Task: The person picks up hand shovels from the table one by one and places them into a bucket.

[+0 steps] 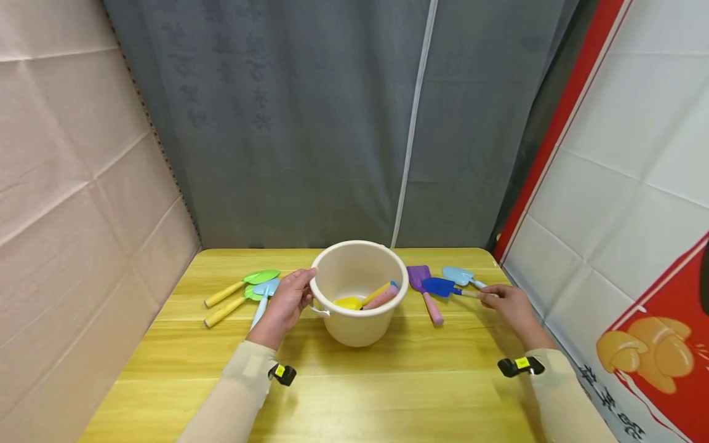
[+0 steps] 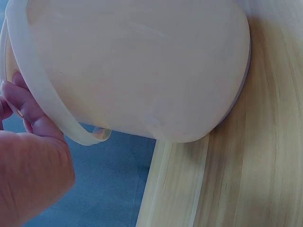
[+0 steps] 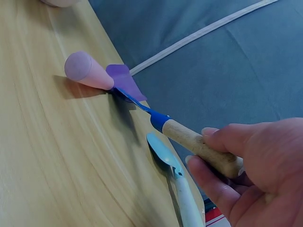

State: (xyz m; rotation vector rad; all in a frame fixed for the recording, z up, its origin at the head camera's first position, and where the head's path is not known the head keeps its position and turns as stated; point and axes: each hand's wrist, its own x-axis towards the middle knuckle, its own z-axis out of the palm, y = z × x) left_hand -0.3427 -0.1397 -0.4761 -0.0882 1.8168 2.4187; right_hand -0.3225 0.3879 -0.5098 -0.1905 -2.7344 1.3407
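A cream bucket (image 1: 357, 330) stands upright on the table, and my left hand (image 1: 288, 303) holds its rim on the left side. In the left wrist view the fingers curl over that rim beside the bucket's handle (image 2: 52, 90). Inside the bucket lie a yellow shovel (image 1: 347, 303) and a pink handle (image 1: 382, 298). My right hand (image 1: 512, 307) pinches the wooden handle of a blue trowel (image 1: 439, 287) between thumb and fingers. The trowel's blade overlaps a purple shovel (image 3: 124, 80) with a pink handle. A light blue trowel (image 3: 163, 151) lies below the right hand's fingers.
Left of the bucket lie two green trowels with yellow handles, the farther green blade (image 1: 263, 277) and a nearer yellow handle (image 1: 226, 312), plus a light blue trowel (image 1: 267, 287). A grey curtain (image 1: 299, 154) hangs behind the table (image 1: 354, 394); sheeted walls stand at both sides.
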